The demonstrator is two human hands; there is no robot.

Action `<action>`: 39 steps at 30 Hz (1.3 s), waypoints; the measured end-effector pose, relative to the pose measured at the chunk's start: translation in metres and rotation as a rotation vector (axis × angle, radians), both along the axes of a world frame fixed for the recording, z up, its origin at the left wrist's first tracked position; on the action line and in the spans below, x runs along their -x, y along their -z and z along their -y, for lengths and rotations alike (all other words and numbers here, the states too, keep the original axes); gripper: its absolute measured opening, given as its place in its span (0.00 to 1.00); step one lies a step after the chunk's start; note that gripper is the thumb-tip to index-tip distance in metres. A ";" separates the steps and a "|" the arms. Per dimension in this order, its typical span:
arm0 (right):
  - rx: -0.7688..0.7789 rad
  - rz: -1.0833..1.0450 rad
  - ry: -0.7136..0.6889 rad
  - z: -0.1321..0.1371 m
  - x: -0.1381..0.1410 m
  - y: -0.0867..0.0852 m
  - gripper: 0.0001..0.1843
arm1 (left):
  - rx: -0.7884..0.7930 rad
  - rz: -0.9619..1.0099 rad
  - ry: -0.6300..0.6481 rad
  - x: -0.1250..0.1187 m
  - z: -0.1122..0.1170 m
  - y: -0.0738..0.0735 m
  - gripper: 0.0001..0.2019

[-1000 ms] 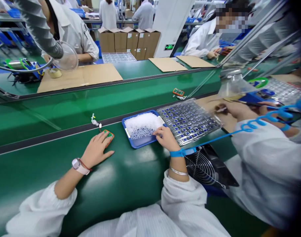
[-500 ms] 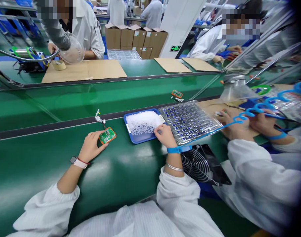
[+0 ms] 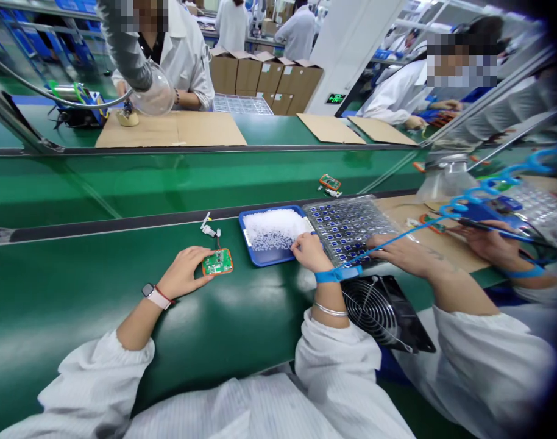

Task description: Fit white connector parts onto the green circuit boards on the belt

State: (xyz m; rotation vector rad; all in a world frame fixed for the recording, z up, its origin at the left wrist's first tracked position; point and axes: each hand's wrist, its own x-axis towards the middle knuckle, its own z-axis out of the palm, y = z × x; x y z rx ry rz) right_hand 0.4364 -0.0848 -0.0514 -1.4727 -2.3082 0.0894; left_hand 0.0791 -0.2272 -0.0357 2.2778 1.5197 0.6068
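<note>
My left hand [image 3: 184,274] grips a green circuit board [image 3: 218,262] in an orange frame by its left side, thumb at the lower edge and fingers over the top. A red wire links the board to a small white connector part [image 3: 208,229] lying behind it on the green bench. My right hand [image 3: 309,251] is at the right side of a shallow blue tray [image 3: 266,263]. White small pieces [image 3: 273,225] are heaped in that tray and thin out toward its front. The right fingertips are pinched together; whatever they hold is too small or hidden to tell.
Right of the tray lies a clear blister tray [image 3: 336,222] with blue parts, a co-worker's hand [image 3: 400,253] over it. A black fan [image 3: 374,308] sits near my right forearm. A blue coiled cord [image 3: 470,198] crosses the right side. Another orange-framed board [image 3: 329,182] lies beyond the ledge.
The co-worker's nearer hand has moved left onto the blister tray. The board in my left hand has turned slightly. My right fingers stay at the blue tray. The whole view has shifted a little.
</note>
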 end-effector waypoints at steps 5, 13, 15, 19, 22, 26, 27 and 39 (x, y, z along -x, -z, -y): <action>0.094 -0.190 -0.233 0.019 0.039 -0.031 0.08 | -0.001 0.085 -0.026 -0.007 0.000 -0.002 0.25; 0.328 -0.564 -0.538 0.074 0.162 -0.016 0.06 | -0.019 0.428 -0.202 -0.033 -0.020 0.001 0.07; 0.342 -0.591 -0.506 0.074 0.167 -0.006 0.06 | 0.003 0.409 -0.219 -0.033 -0.021 0.002 0.06; 0.342 -0.554 -0.472 0.068 0.161 0.004 0.06 | 0.034 0.355 -0.234 -0.032 -0.022 0.004 0.05; 0.371 -0.541 -0.469 0.065 0.160 0.007 0.06 | 0.020 0.312 -0.250 -0.033 -0.023 0.006 0.05; 0.433 -0.558 -0.435 0.065 0.164 0.008 0.06 | 0.011 0.252 -0.253 -0.036 -0.022 0.004 0.07; 0.438 -0.562 -0.424 0.066 0.164 0.008 0.07 | 0.009 0.227 -0.252 -0.037 -0.022 0.003 0.08; 0.413 -0.606 -0.402 0.068 0.165 0.007 0.07 | -0.021 0.162 -0.259 -0.038 -0.020 0.005 0.08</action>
